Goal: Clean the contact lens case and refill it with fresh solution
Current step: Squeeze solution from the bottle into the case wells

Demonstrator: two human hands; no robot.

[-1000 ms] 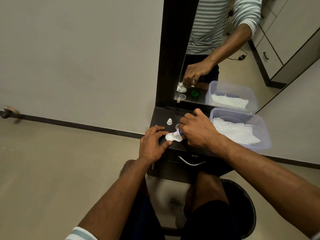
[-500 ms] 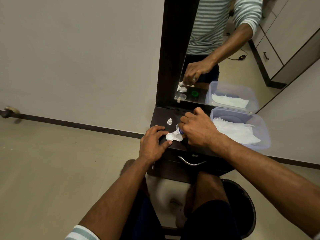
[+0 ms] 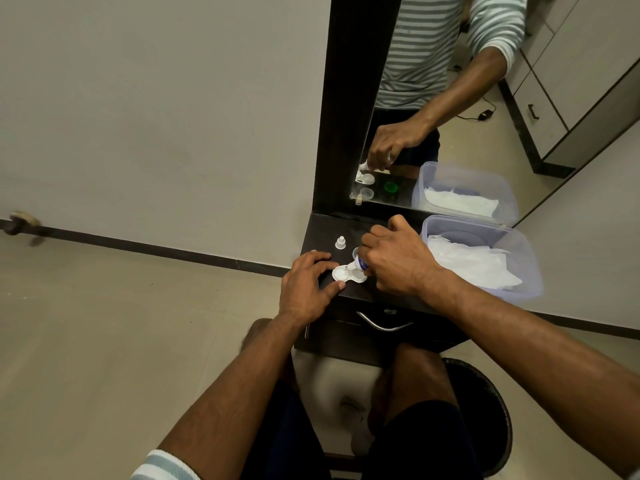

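A white contact lens case (image 3: 348, 274) lay flat near the front edge of a dark surface (image 3: 320, 233), both wells uncapped and facing up. The left hand (image 3: 304, 287) steadied it from the left side: its fingers (image 3: 317, 259) lay spread and nearly straight on the surface beside the left well, the thumb stretched along the near edge of the case, with nothing grasped. The right hand (image 3: 398, 263) had its fingers curled tightly round a small solution bottle (image 3: 360, 263), tilted with the nozzle pointing down and left, its tip just over the left well. The bottle showed a white body with a blue label band; the writing on it was too small and too covered by the hand to read. A small white bottle cap (image 3: 340, 242) stood upright on the surface just beyond the case, apart from both hands. To the right, touching the far wall mirror (image 3: 450, 98), sat a clear plastic tub (image 3: 519, 271) holding crumpled white tissue (image 3: 474, 265). The mirror reflected a green lens-case cap (image 3: 391, 187) and two pale round caps on the surface behind the right hand. Below the surface a drawer carried a curved metal handle (image 3: 382, 325).
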